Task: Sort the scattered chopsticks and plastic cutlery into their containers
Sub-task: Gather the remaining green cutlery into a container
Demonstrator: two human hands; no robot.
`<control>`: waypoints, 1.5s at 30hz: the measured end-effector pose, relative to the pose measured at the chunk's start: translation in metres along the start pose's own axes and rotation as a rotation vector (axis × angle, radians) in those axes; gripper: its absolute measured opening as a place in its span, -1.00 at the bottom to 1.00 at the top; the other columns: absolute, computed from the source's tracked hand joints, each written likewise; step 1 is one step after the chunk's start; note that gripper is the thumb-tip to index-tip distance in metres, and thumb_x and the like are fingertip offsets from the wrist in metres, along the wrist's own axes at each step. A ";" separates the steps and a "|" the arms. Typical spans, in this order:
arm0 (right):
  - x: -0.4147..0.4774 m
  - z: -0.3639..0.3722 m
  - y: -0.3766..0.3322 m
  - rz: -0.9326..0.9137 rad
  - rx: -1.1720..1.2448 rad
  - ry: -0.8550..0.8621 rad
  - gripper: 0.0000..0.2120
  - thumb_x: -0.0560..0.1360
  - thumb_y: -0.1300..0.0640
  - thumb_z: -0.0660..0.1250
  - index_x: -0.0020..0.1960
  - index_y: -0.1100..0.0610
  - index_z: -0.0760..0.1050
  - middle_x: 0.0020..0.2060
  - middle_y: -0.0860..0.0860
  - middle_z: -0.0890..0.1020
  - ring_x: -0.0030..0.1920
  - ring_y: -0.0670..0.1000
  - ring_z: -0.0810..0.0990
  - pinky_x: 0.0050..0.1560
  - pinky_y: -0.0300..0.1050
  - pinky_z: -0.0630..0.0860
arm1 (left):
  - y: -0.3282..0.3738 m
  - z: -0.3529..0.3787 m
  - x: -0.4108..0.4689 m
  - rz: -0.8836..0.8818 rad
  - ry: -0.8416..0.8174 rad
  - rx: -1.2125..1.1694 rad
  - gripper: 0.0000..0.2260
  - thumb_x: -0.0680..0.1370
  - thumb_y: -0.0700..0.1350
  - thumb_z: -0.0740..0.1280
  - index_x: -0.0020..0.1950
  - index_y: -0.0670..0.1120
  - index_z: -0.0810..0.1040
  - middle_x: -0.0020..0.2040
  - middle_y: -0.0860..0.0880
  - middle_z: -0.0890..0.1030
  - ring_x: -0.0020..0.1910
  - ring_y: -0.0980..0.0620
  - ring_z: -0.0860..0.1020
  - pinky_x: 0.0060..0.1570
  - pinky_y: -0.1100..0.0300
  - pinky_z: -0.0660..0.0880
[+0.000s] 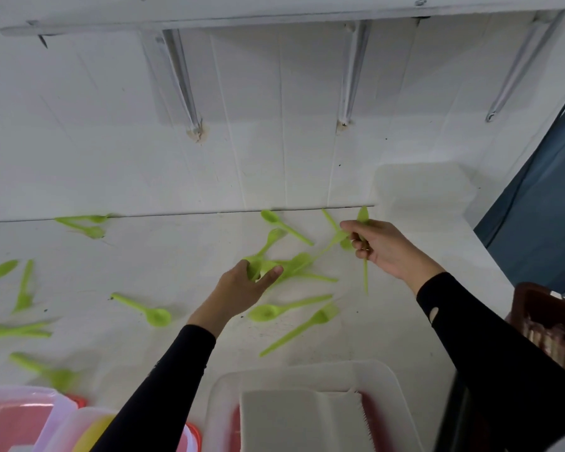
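Several lime-green plastic spoons and forks lie scattered over the white table (pixel 150 269). My left hand (pixel 242 288) curls its fingers and thumb around green cutlery in the heap (pixel 294 262) at the table's middle. My right hand (pixel 379 246) is farther back and to the right, gripping a green knife (pixel 365 278) whose handle points down out of the fist, with other green pieces in the same grip. A loose spoon (pixel 144 309) lies to the left of my left forearm, and a spoon (pixel 284 309) and fork (pixel 307 327) lie between my arms.
A clear plastic tub (pixel 401 402) with a white packet inside stands at the near edge. Clear and pink containers (pixel 23 415) sit at the near left. A dark brown crate (pixel 548 314) holding chopsticks is at the right. A white tiled wall rises behind the table.
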State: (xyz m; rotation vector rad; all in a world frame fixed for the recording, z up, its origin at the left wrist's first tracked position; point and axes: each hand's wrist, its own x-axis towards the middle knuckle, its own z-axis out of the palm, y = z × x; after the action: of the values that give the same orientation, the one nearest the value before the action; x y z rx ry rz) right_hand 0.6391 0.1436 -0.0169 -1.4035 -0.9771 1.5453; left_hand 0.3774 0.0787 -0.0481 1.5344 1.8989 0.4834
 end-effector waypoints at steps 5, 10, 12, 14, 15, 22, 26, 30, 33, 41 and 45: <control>0.000 -0.001 -0.002 0.041 0.055 -0.048 -0.83 0.45 0.19 0.48 0.00 0.20 0.58 -0.32 0.00 0.57 -0.44 -0.10 0.36 -0.48 -0.28 0.26 | -0.028 -0.006 -0.005 -0.043 -0.162 -0.082 -0.59 0.62 0.19 0.19 0.06 -0.17 0.43 -0.07 0.00 0.52 -0.11 0.02 0.48 -0.06 0.17 0.39; -0.002 -0.001 -0.001 0.022 0.013 -0.172 -0.74 0.44 0.40 0.42 0.11 0.24 0.59 -0.29 -0.05 0.57 -0.38 -0.09 0.36 -0.40 -0.23 0.27 | -0.041 -0.001 -0.006 -0.025 -0.064 0.039 -0.67 0.57 0.12 0.34 0.04 -0.12 0.37 -0.15 0.04 0.47 -0.13 0.01 0.45 -0.29 0.26 0.28; 0.000 0.000 0.000 -0.047 0.017 -0.117 -0.75 0.44 0.41 0.40 0.08 0.22 0.60 -0.29 0.00 0.47 -0.38 -0.08 0.35 -0.41 -0.23 0.28 | -0.043 0.006 -0.007 -0.026 -0.050 0.132 -0.55 0.48 0.21 0.42 0.00 -0.13 0.37 -0.15 0.04 0.49 -0.12 0.01 0.45 -0.32 0.27 0.28; 0.003 0.000 0.002 -0.121 0.064 -0.052 -0.79 0.46 0.36 0.42 0.06 0.18 0.62 -0.27 0.03 0.42 -0.37 -0.07 0.34 -0.39 -0.23 0.29 | -0.045 0.013 -0.009 -0.034 -0.055 0.201 -0.50 0.42 0.21 0.48 -0.01 -0.13 0.36 -0.19 0.05 0.45 -0.17 0.03 0.43 -0.34 0.22 0.27; 0.003 -0.001 0.002 -0.147 0.090 -0.023 -0.81 0.47 0.32 0.42 0.06 0.17 0.62 -0.25 0.03 0.43 -0.36 -0.08 0.36 -0.37 -0.22 0.30 | -0.046 0.016 -0.009 -0.035 -0.058 0.213 -0.50 0.41 0.19 0.50 0.00 -0.13 0.36 -0.18 0.04 0.45 -0.18 0.02 0.43 -0.33 0.19 0.27; 0.005 -0.003 -0.001 -0.148 0.265 0.060 -0.97 0.58 0.21 0.31 0.02 0.15 0.48 -0.10 0.05 0.64 -0.14 0.05 0.60 -0.01 -0.06 0.59 | -0.027 0.003 -0.005 0.045 -0.029 0.230 -0.73 0.56 -0.01 0.38 0.13 -0.16 0.48 0.00 -0.06 0.53 0.07 -0.14 0.54 -0.08 0.22 0.33; 0.000 0.011 -0.003 -0.089 0.169 -0.036 -0.94 0.61 0.23 0.22 -0.04 0.14 0.43 -0.20 0.13 0.64 -0.28 0.09 0.63 -0.18 -0.04 0.61 | -0.008 -0.023 -0.004 0.155 0.008 0.110 -0.82 0.60 -0.04 0.32 -0.06 -0.13 0.43 -0.17 -0.04 0.57 -0.14 -0.08 0.56 -0.20 0.14 0.39; -0.019 0.034 0.007 -0.092 -0.244 -0.201 -0.85 0.63 0.07 0.23 0.00 0.12 0.53 -0.37 -0.02 0.45 -0.53 -0.09 0.29 -0.47 -0.24 0.23 | 0.024 -0.032 0.000 0.280 0.015 -0.004 -0.93 0.60 -0.12 0.30 0.00 -0.11 0.51 -0.13 -0.01 0.65 -0.26 0.12 0.65 -0.15 0.27 0.53; -0.031 0.043 0.013 -0.067 -0.445 -0.338 -0.70 0.57 -0.11 0.32 -0.21 0.07 0.53 -0.47 -0.07 0.29 -0.51 -0.08 0.21 -0.48 -0.21 0.16 | 0.053 -0.027 0.007 0.328 0.048 -0.038 -0.93 0.59 -0.12 0.31 0.00 -0.11 0.53 -0.25 0.05 0.60 -0.42 0.25 0.55 -0.34 0.47 0.42; -0.020 0.024 0.004 -0.208 -0.426 -0.091 -0.71 0.53 -0.08 0.37 -0.09 0.16 0.62 -0.56 -0.12 0.21 -0.53 -0.08 0.18 -0.48 -0.24 0.16 | 0.090 0.009 0.021 0.031 0.008 -0.706 -0.52 0.53 0.33 0.24 0.09 -0.08 0.54 -0.04 -0.09 0.58 -0.18 -0.11 0.46 -0.23 0.20 0.37; -0.016 0.027 0.008 -0.198 -0.373 -0.044 -0.73 0.54 -0.02 0.37 -0.04 0.21 0.62 -0.44 -0.05 0.60 -0.51 -0.08 0.25 -0.46 -0.23 0.22 | 0.088 0.030 0.027 -0.067 -0.042 -1.004 -0.77 0.67 0.06 0.16 0.11 -0.07 0.48 0.10 -0.02 0.59 -0.16 0.05 0.42 -0.20 0.19 0.37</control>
State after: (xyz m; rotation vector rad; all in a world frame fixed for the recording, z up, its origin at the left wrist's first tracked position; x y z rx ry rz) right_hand 0.6129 0.1249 -0.0157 -1.4730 -1.4425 1.2961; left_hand 0.4591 0.1237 -0.0203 0.7886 1.3000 1.1369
